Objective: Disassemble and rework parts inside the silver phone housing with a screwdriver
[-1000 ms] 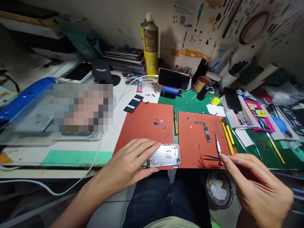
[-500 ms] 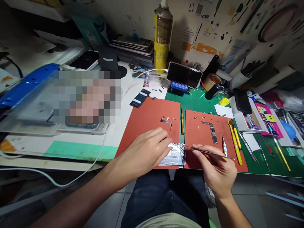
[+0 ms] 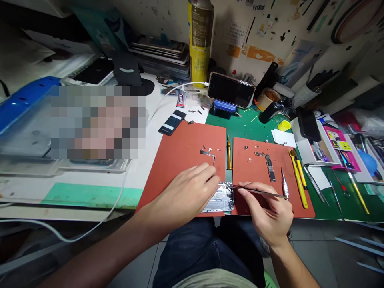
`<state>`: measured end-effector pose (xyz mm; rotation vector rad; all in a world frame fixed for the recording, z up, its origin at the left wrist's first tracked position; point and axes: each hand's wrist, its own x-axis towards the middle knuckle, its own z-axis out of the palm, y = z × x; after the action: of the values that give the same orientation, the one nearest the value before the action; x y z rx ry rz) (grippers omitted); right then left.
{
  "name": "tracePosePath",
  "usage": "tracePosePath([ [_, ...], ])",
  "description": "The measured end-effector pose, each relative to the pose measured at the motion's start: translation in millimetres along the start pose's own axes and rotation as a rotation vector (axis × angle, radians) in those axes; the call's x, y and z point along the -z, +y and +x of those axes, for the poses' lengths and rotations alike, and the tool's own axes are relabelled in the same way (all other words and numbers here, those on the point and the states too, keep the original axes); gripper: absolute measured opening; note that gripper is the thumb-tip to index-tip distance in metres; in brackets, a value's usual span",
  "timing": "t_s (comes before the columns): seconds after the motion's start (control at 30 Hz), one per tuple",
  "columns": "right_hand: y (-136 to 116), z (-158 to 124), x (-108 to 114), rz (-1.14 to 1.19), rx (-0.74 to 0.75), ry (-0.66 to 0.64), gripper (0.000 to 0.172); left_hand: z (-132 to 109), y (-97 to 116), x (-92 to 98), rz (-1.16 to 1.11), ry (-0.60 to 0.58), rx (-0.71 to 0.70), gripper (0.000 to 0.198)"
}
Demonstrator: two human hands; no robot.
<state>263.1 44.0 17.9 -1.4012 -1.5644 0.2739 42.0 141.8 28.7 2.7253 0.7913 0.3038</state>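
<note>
A silver phone housing lies at the near edge of the left red mat. My left hand rests on it, fingers curled over its left part and holding it down. In my right hand, thin metal tweezers are pinched, and their tips reach the housing's upper right corner. A phone logic board lies on the right red mat, beyond my right hand. A small metal bracket lies on the left mat.
An orange-handled screwdriver lies between the mats. A silver screwdriver and yellow pry tools lie at the right. A phone on a blue stand, a spray can, a white cable and cluttered boxes surround the mats.
My right hand picked up the tweezers from the right mat and brought their tips left to the housing. My left hand shifted slightly on the housing.
</note>
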Motion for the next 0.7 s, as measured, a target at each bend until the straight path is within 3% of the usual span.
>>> tracePosePath([
  [0.5,-9,-2,-5,-0.119,0.144,0.047,0.039,-1,0,-0.3,0.064,0.096,-0.083,0.025],
  [0.7,-14,-4,-11,-0.173,0.157,0.052,0.037,-2,0,-0.8,0.065,0.099,-0.089,0.024],
])
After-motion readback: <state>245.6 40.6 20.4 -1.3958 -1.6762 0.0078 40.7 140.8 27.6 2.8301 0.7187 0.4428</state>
